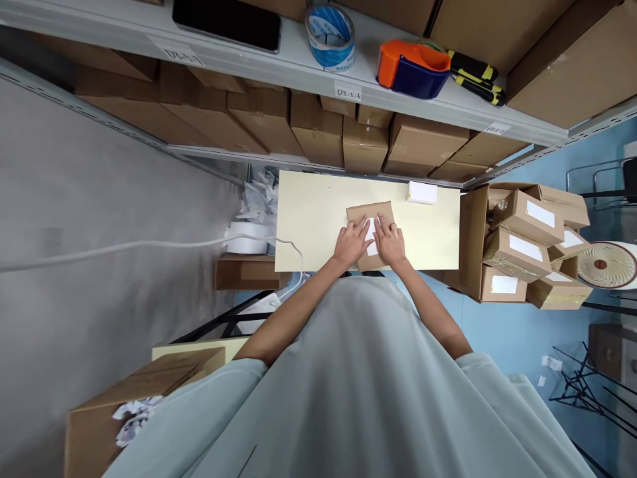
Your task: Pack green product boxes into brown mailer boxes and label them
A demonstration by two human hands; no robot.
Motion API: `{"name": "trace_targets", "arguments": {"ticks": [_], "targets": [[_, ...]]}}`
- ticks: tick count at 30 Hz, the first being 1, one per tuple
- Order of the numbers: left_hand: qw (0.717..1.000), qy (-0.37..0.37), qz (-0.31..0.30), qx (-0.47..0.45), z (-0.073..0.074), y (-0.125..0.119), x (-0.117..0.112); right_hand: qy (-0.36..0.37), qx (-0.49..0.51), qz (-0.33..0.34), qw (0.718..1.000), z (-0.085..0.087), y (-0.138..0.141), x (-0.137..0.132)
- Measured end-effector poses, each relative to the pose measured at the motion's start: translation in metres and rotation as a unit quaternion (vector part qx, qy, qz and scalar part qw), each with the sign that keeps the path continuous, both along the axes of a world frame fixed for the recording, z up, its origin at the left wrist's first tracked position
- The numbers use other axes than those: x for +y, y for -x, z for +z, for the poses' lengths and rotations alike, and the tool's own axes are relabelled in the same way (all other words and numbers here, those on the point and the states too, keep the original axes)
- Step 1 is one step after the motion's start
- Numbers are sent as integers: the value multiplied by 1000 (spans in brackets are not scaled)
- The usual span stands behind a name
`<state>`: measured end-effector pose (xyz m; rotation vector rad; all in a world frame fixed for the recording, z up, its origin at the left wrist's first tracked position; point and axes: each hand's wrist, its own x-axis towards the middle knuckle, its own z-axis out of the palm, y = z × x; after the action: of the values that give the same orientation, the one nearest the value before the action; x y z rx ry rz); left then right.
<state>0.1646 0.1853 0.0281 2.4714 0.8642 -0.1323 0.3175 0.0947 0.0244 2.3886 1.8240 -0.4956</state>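
A small brown cardboard box lies on the cream tabletop, close to the table's front edge. On its upper face is a white label, partly covered by fingers. My left hand rests on the box with its fingers stretched out, the fingertips at the label's left side. From the other side, my right hand presses its outstretched fingers along the label's right edge. Neither hand grips anything. At the back of the table, to the right, sits a small white stack of labels or box.
A large carton full of labelled boxes stands right of the table. Overhead, a shelf holds a tape roll, an orange-blue tape dispenser and a phone-like black slab. A white cable crosses the left side.
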Motion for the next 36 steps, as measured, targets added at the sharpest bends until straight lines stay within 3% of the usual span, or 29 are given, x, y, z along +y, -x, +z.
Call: {"name": "trace_targets", "arguments": {"ticks": [4, 7, 11, 14, 19, 25, 28, 31, 36], "targets": [[1000, 5, -2, -5, 4, -1, 4, -41, 20, -1, 999, -3, 3, -2], [999, 11, -25, -27, -1, 18, -3, -50, 26, 12, 998, -5, 8, -31], [993, 32, -98, -60, -11, 52, -15, -75, 33, 6, 997, -6, 13, -79], [985, 37, -152, -73, -13, 69, -23, -80, 28, -12, 996, -5, 17, -96], [983, 26, -171, -65, -6, 66, -26, -60, -11, -20, 998, 0, 21, -66], [995, 30, -89, -27, -3, 18, -4, -64, -17, -52, 996, -2, 15, 1], [997, 33, -66, 3, -1, -3, 4, -57, -25, -64, 996, 0, 18, 10], [997, 24, -78, -3, 1, 1, 2, -46, -28, -67, 996, 3, 28, -10], [990, 44, -132, -34, -2, 45, -26, -64, -4, -61, 996, 4, 55, -78]]}}
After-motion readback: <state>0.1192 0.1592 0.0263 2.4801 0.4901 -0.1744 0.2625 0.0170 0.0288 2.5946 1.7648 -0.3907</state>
